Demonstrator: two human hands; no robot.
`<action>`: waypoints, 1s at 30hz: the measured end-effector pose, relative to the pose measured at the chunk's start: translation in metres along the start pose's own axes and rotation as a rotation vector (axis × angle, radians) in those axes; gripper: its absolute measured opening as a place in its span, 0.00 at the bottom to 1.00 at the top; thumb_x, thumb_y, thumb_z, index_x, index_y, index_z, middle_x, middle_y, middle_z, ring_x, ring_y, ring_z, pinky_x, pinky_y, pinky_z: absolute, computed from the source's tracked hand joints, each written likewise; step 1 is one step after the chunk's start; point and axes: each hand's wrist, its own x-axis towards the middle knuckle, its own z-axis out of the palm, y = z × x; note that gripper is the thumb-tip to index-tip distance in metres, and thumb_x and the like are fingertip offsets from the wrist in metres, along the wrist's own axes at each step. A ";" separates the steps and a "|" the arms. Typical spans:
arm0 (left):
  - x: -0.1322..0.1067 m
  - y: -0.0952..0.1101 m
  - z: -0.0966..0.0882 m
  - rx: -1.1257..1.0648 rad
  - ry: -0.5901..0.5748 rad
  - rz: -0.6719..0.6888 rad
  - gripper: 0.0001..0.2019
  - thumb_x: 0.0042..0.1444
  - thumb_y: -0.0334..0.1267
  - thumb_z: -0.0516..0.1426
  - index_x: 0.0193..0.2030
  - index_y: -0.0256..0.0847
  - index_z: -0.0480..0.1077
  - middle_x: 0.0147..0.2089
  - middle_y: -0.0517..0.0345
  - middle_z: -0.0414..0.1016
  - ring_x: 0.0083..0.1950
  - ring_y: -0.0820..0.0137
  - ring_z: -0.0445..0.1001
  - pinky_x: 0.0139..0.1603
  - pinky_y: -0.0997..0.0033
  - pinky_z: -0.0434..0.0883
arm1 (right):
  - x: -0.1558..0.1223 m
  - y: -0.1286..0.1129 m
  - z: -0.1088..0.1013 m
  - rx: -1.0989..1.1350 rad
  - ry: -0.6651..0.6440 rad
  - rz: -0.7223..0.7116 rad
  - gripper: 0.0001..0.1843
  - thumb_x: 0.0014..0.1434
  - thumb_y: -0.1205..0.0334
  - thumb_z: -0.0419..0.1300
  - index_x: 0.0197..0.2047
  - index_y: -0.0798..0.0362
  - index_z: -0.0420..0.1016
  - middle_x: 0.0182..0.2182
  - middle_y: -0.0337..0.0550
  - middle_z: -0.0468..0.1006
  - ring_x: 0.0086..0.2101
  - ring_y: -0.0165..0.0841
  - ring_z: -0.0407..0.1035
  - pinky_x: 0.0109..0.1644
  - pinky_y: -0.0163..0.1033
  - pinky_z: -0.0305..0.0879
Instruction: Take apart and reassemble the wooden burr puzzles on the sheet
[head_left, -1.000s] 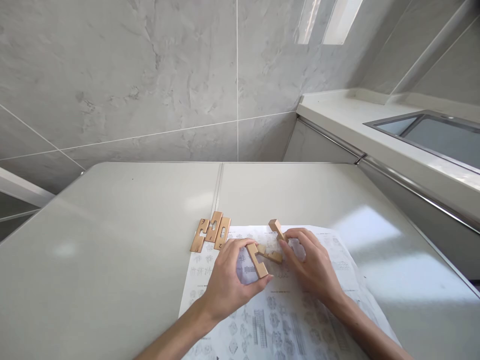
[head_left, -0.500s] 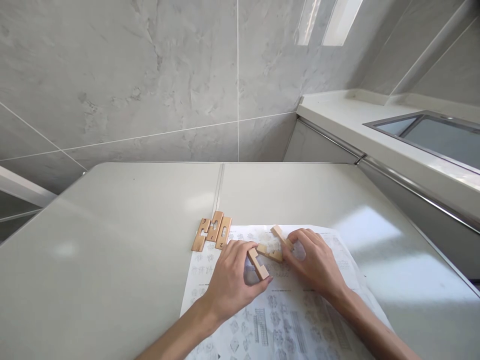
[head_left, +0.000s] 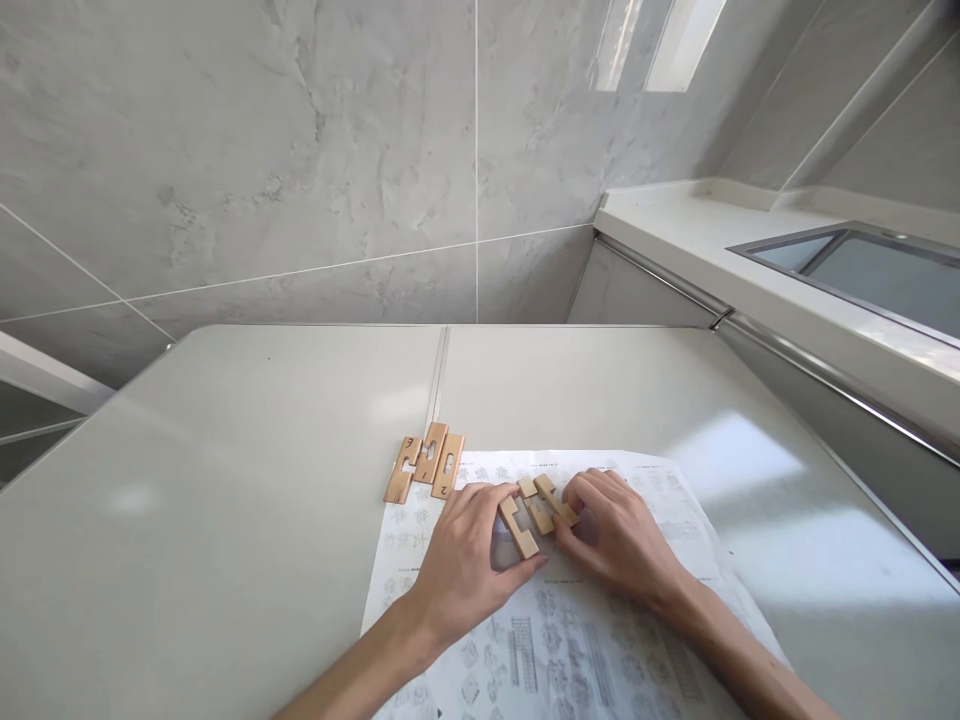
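My left hand [head_left: 469, 545] grips a notched wooden puzzle piece [head_left: 517, 528] between thumb and fingers, its notch facing right. Just right of it lies a second notched wooden block [head_left: 535, 508] on the printed paper. My right hand [head_left: 619, 525] is closed on a third wooden bar [head_left: 555, 500], held slanted right beside that middle block; whether the two touch I cannot tell. Part of the bar is hidden by my right fingers. Up and to the left lie flat numbered wooden plates: one marked 3 [head_left: 403, 470], one marked 1 [head_left: 431, 453] and one marked 2 [head_left: 448, 465].
A large creased paper sheet [head_left: 555, 640] with small printed diagrams lies under my hands on the glossy white table [head_left: 225, 520]. A grey tiled wall [head_left: 337, 150] rises behind. On the right stands a white counter [head_left: 675, 220] with an inset sink [head_left: 862, 260].
My right hand has moved slightly left and down with its bar, bringing it beside the middle block. That block has turned more upright in view. My left hand has hardly moved.
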 end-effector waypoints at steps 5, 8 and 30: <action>0.000 -0.002 0.001 0.013 -0.006 -0.026 0.36 0.56 0.43 0.75 0.66 0.52 0.64 0.61 0.54 0.78 0.62 0.51 0.76 0.60 0.45 0.77 | 0.000 -0.003 0.001 0.006 0.001 -0.019 0.15 0.61 0.69 0.60 0.32 0.46 0.55 0.27 0.36 0.69 0.29 0.36 0.62 0.36 0.42 0.59; -0.001 -0.003 0.002 0.022 -0.011 -0.026 0.38 0.56 0.41 0.75 0.69 0.53 0.62 0.64 0.53 0.77 0.65 0.50 0.75 0.63 0.43 0.75 | 0.000 -0.005 0.001 0.024 -0.008 -0.039 0.15 0.62 0.68 0.61 0.33 0.47 0.56 0.28 0.38 0.70 0.31 0.36 0.63 0.36 0.42 0.60; 0.002 -0.002 0.000 -0.026 -0.060 0.029 0.33 0.58 0.35 0.71 0.66 0.53 0.63 0.61 0.55 0.77 0.63 0.53 0.73 0.60 0.48 0.77 | 0.002 -0.013 -0.007 0.138 -0.165 -0.173 0.12 0.65 0.68 0.61 0.36 0.47 0.61 0.36 0.43 0.74 0.35 0.39 0.66 0.39 0.46 0.67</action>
